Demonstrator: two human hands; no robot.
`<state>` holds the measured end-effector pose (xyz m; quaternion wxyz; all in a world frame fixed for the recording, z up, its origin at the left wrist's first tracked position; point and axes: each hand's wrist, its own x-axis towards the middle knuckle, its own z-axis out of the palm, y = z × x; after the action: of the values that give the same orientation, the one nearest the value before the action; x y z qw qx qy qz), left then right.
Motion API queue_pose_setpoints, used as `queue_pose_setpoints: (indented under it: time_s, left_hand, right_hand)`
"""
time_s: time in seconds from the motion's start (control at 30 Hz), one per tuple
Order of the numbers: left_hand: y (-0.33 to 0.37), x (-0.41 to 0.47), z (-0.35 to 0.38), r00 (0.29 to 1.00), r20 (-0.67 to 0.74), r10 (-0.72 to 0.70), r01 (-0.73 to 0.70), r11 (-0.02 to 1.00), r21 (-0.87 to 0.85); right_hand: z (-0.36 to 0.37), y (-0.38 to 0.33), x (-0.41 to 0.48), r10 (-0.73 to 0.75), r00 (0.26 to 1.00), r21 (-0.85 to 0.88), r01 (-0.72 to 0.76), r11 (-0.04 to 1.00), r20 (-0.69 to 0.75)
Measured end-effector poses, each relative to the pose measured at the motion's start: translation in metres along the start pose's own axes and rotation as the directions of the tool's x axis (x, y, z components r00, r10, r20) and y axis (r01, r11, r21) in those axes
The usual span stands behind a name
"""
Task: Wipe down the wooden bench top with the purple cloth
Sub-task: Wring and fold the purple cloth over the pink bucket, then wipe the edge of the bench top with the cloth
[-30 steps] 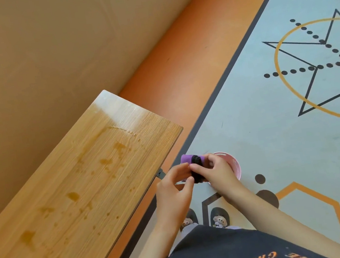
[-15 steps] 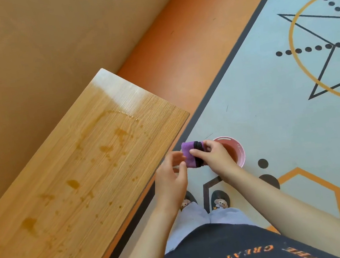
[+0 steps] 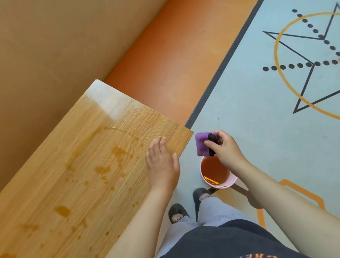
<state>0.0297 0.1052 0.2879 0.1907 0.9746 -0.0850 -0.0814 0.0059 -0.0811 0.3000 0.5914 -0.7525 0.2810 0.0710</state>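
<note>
Black shirt (image 3: 205,256) fabric sits nearest you, then a round pink cup (image 3: 223,185) of brown liquid on the floor. Your left hand (image 3: 162,163) lies flat with relaxed fingers at the edge of the bench top (image 3: 72,176). Your right hand (image 3: 226,150) pinches the folded purple cloth (image 3: 201,144) above the cup, just off the bench corner, its long axis pointing away from you. Brown stains blotch the glossy wood grain.

Bright even light, white glare at the far corner of the bench top (image 3: 103,101), soft shadows on the floor mat (image 3: 254,138), edges perhaps slightly bowed.
</note>
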Motion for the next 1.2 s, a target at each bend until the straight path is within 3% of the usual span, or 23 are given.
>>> queue_pose_setpoints:
  time_s: [0.27,0.47,0.73,1.03,1.2]
  left_hand:
    - [0.023,0.058,0.028,0.986,-0.039,-0.161,0.162,0.986,0.025]
    - [0.021,0.058,0.046,0.978,-0.081,-0.191,0.199,0.974,0.106]
    - [0.021,0.058,0.051,0.973,-0.108,-0.205,0.220,0.963,0.157]
    - [0.022,0.058,0.047,0.971,-0.130,-0.198,0.216,0.965,0.146]
    - [0.021,0.058,0.048,0.971,-0.126,-0.205,0.221,0.966,0.136]
  right_hand:
    - [-0.002,-0.023,0.080,-0.026,0.978,-0.146,0.057,0.988,0.207]
    - [0.001,-0.027,0.124,0.065,0.893,-0.251,0.055,0.966,0.446]
    - [0.065,-0.056,0.169,0.070,0.862,-0.177,0.023,0.984,0.501]
    - [-0.008,-0.011,0.131,0.123,0.818,-0.111,-0.073,0.991,0.562]
    - [0.024,-0.027,0.149,0.101,0.813,-0.123,-0.037,0.992,0.573]
